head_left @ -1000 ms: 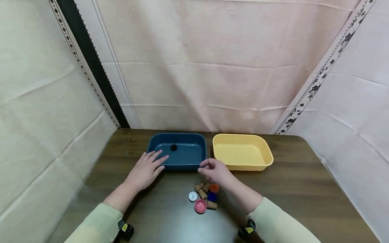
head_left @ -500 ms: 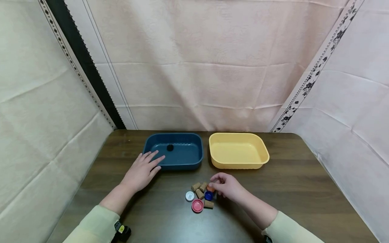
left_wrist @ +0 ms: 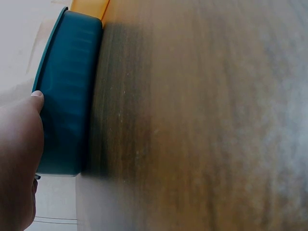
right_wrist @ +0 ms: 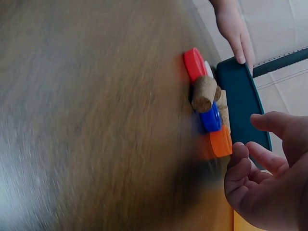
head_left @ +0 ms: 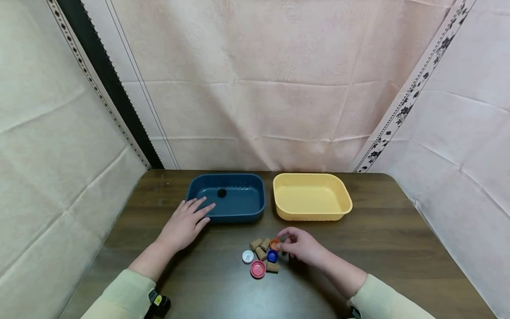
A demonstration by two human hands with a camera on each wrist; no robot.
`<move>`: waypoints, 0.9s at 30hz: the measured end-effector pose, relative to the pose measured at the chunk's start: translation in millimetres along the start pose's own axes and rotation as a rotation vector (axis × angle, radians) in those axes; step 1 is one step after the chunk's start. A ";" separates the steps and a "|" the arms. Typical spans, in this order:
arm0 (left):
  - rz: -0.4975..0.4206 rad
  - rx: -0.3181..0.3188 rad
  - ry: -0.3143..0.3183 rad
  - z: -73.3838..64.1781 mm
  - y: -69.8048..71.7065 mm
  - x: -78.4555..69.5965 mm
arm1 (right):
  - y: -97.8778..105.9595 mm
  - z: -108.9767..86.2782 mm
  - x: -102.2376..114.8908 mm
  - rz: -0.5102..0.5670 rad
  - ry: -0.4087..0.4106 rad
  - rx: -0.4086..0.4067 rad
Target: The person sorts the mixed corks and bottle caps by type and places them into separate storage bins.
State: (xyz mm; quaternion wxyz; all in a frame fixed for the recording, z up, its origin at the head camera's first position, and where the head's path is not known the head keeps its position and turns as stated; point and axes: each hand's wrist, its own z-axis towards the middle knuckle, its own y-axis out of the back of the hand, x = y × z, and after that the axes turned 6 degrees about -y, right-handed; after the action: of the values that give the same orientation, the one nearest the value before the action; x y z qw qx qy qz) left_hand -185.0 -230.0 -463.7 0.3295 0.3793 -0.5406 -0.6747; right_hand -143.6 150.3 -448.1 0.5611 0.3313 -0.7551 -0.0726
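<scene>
My left hand (head_left: 184, 223) rests with spread fingers over the front left rim of a dark blue tub (head_left: 249, 215). In the left wrist view its thumb touches the tub's rim. My right hand (head_left: 304, 246) hovers at the right side of a small cluster, thumb and forefinger apart, fingertips right at an orange bottle cap (right_wrist: 221, 141). Close by lie a blue bottle cap (head_left: 272, 256), a red-pink cap (head_left: 257, 269), a white cap (head_left: 248, 256) and several corks (head_left: 272, 267). A round black piece (head_left: 222, 192) lies inside the tub.
To the right of the blue tub stands a yellow tub (head_left: 312, 217), near the back edge of the brown wooden table (head_left: 382, 248). Pale cloth (head_left: 255, 88) hangs behind the table and along both sides.
My right hand has come from the blue tub's front right corner down to the orange cap. The left hand stays at the tub, and the head view has shifted slightly.
</scene>
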 end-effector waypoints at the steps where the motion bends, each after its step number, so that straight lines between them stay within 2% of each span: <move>1: 0.000 0.002 0.002 0.1 0.0 0.1 | 0.7 0.8 -0.3 -0.017 0.006 0.005; 15: 0.009 -0.013 0.010 0.3 1.6 -2.3 | 3.4 12.8 2.1 -0.304 0.056 0.085; 27: 0.015 0.005 0.021 0.4 0.5 -1.6 | -0.7 18.2 7.8 -0.459 0.141 0.102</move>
State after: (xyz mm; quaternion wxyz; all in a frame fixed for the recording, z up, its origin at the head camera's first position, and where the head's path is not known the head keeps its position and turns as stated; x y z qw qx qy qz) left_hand -184.5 -228.5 -462.9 0.3391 0.3831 -0.5417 -0.6669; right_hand -160.7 140.5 -448.7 0.5636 0.5263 -0.6218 -0.1365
